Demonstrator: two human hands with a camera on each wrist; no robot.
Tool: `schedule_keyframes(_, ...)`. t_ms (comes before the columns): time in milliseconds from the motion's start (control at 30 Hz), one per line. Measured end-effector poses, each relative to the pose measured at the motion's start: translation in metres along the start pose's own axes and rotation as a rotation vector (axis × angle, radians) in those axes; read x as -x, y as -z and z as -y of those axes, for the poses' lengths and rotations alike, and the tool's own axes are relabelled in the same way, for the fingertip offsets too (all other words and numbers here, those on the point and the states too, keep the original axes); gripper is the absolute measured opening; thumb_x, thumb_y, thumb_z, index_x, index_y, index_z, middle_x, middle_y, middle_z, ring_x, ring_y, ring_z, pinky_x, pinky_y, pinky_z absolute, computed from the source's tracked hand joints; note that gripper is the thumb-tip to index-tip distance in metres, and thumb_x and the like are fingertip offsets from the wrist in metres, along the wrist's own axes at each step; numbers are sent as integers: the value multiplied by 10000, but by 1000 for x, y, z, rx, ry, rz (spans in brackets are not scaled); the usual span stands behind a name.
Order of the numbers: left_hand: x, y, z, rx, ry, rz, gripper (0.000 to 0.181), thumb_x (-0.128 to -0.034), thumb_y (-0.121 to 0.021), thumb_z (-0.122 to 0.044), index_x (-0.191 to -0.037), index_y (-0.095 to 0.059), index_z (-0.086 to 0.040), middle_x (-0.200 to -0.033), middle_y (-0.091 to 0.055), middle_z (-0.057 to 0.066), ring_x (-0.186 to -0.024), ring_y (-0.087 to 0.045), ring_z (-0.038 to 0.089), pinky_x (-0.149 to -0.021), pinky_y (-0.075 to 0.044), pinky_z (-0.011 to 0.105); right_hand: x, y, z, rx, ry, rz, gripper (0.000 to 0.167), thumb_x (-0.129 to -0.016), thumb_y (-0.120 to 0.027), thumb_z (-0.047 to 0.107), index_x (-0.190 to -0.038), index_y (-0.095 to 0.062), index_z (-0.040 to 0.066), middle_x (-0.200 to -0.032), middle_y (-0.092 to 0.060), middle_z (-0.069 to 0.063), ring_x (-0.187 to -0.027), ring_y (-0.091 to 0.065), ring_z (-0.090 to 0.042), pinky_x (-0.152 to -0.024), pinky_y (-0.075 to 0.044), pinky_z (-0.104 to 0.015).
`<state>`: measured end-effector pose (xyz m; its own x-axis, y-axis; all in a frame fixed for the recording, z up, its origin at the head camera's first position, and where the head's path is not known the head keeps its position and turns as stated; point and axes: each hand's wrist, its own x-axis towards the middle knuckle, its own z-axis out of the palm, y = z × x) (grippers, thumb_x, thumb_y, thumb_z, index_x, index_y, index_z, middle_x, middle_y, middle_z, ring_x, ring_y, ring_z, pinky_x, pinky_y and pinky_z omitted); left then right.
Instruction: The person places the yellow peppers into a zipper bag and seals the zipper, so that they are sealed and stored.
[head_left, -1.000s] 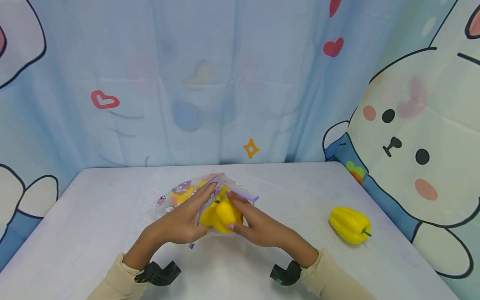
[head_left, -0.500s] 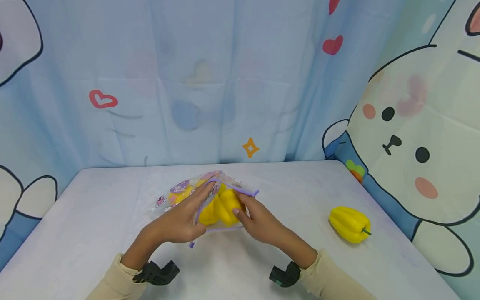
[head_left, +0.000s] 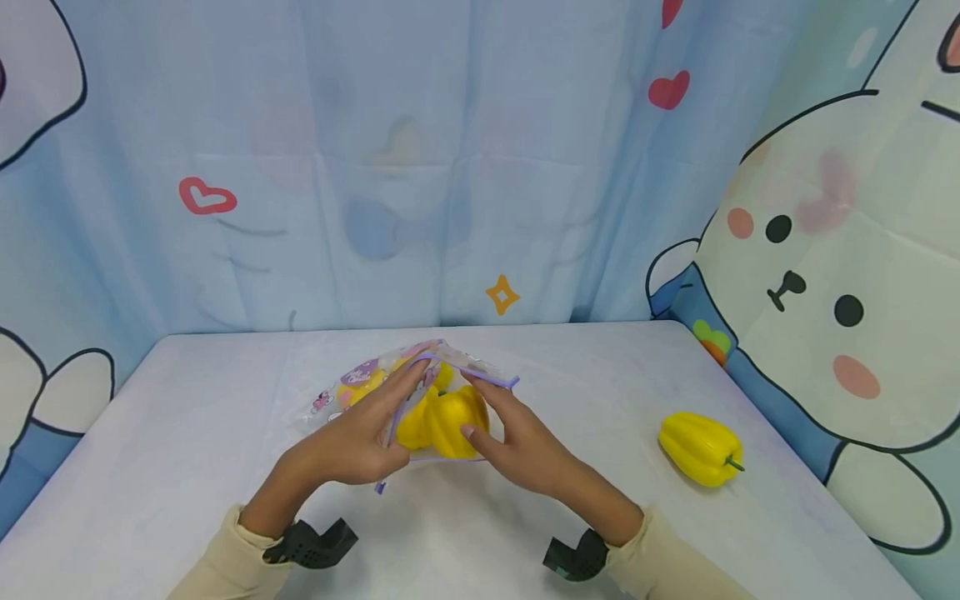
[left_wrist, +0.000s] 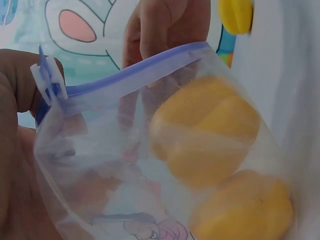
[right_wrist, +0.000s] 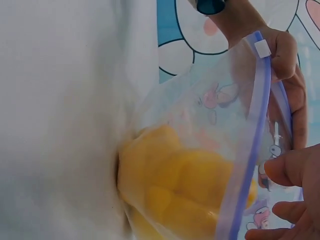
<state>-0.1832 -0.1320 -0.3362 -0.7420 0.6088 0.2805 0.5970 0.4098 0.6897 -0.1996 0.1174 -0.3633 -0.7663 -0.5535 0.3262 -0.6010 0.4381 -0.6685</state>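
Grips the bag (head_left: 378,371) by its purple rim (left_wrist: 140,67) with the left hand (head_left: 360,439), close by the slider (right_wrist: 262,48). Shows at least two yellow peppers (head_left: 453,425) inside, one just within the mouth. Extends the right hand (head_left: 525,437) at the mouth, released, with loose fingers; cannot tell whether touching a pepper. Shows one loose pepper (head_left: 700,448) well apart at far right, lying on the table (head_left: 195,408), stem pointing right.

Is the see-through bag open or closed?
The bag is open: its purple rim gapes between the left hand and right hand, with a yellow pepper showing in the mouth.
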Motion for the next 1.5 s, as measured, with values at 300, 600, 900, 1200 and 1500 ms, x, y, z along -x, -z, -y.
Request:
schedule_keyframes(300, 0, 2, 0, 0, -41, -5, 944, -710, -529, -26, -1555, -107, -29, -1621, -51, 75, -1462, -120, 251, -1127, -202, 525, 3, 17, 4, 36, 49, 49, 560, -960, -605, 183, -1478, -408, 101, -1515, -384, -26, -1386, -349, -216, -1075, -347, -449)
schedule_keyframes(600, -1, 0, 1, 2, -17, 33, 923, -720, -515, -43, -1549, -111, -10, -1613, -84, 96, -1460, -119, 270, -1129, -186, 547, 15, 28, -4, 94, 67, 154, 568, -983, -572, 237, -1505, -371, 143, -1551, -325, -7, -1405, -317, -207, -1072, -347, -425)
schedule_keyframes(900, -1, -1, 0, -15, -1, 40, 926, -722, -516, -54, -1551, -105, -14, -1616, -66, 93, -1464, -99, 275, -1122, -190, 564, 27, 33, -10, 58, 78, 118, 513, -979, -572, 159, -1472, -435, 135, -1499, -412, 14, -1377, -367, -192, -1064, -355, -431)
schedule_keyframes(1200, -1, -3, 0, -42, 17, 57, 936, -722, -534, -60, -1552, -103, -18, -1618, -74, 75, -1467, -90, 249, -1133, -176, 539, 40, 46, -17, -18, 24, 166, 381, -1010, -516, 206, -1379, -558, 119, -1382, -549, 16, -1309, -464, -190, -1014, -416, -407)
schedule_keyframes(1500, 0, -5, -3, -43, 48, 88, 966, -724, -540, -45, -1559, -55, -42, -1621, -20, 39, -1471, -25, 235, -1144, -133, 529, 56, 55, -24, -71, 36, 11, 273, -1002, -505, 82, -1206, -683, 118, -1124, -699, 47, -1049, -651, -149, -871, -523, -288)
